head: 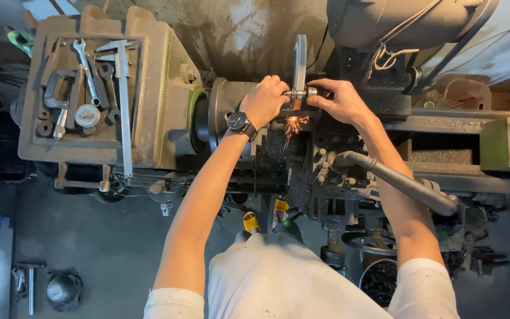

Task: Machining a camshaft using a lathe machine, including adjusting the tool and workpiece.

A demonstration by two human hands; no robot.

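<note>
Both hands, left [265,97] and right [339,99], grip a seemingly metal rod [302,93]; the headstock tray [39,77] holds wrenches [90,74].

Two hands at the lathe — left hand [265,99], right hand [339,100] — one wristwatch [239,121], one caliper [123,94] far left

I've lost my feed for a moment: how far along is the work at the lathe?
Done: tools lie set aside in the headstock tray. In hand: the left hand and right hand press a small metal piece at the grinding wheel, sparks falling. How much is left can't be told.
</note>
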